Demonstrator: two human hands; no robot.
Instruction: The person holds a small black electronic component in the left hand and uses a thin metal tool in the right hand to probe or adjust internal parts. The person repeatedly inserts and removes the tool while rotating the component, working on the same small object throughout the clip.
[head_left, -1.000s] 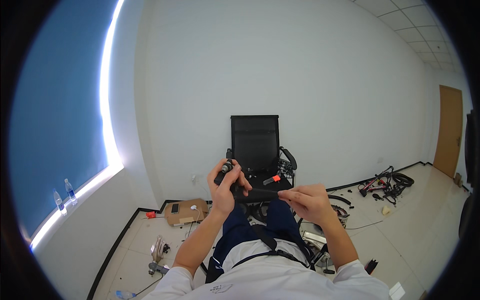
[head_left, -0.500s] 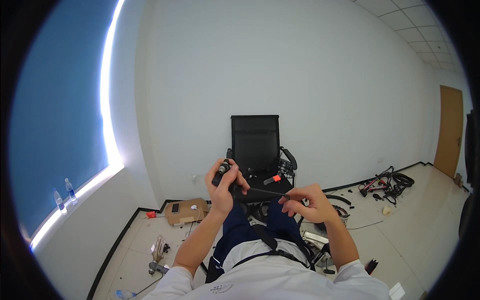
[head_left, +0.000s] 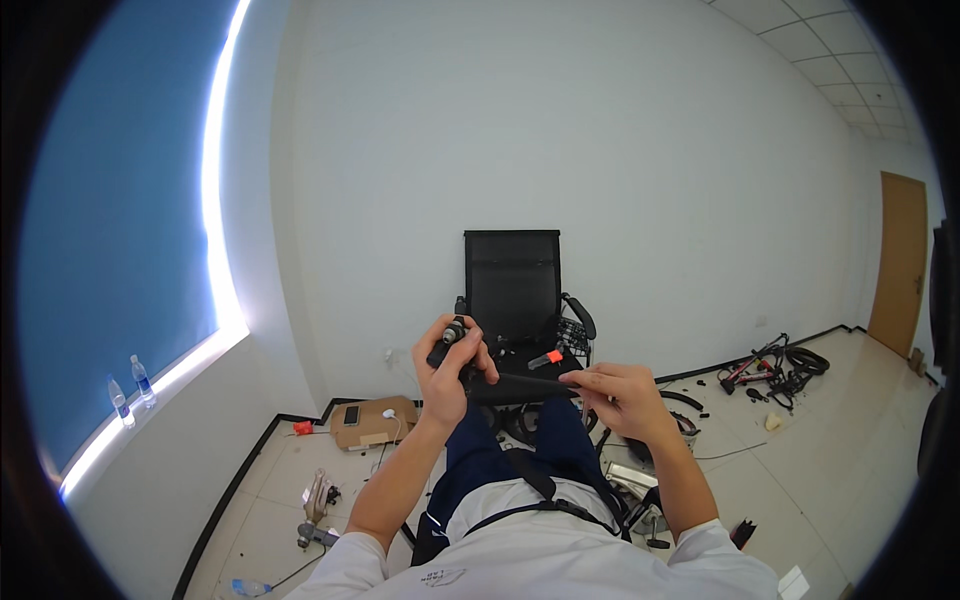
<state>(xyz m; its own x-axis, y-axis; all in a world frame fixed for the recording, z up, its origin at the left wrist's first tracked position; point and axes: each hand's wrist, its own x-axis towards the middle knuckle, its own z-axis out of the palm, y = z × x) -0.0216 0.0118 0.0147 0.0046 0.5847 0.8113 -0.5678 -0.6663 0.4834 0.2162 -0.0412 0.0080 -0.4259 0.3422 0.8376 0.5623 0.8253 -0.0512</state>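
My left hand (head_left: pixel 452 368) is closed round a black part with a silver, round end (head_left: pixel 453 332) that sticks up past the thumb and forefinger. A thin, dark rod-like piece (head_left: pixel 530 385) runs rightward from beneath these fingers; whether it joins the black part is hidden. At its far tip, my right hand (head_left: pixel 622 398) has thumb and forefinger pinched together. Beyond both hands stands a black mesh-backed chair (head_left: pixel 512 285). On its seat lie several small parts and a clear piece with an orange-red end (head_left: pixel 546 359).
A cardboard piece (head_left: pixel 375 436) on the left floor carries a phone (head_left: pixel 351 415) and a white plug. Metal parts (head_left: pixel 317 497) lie nearer me. At right are a red and black heap of bicycle-like parts (head_left: pixel 775 365) and a curved black strip (head_left: pixel 682 399). Two bottles (head_left: pixel 140 380) stand on the windowsill.
My right hand has turned slightly, and its thumb and forefinger now pinch straighter at the rod's tip. The left hand keeps its hold almost unmoved.
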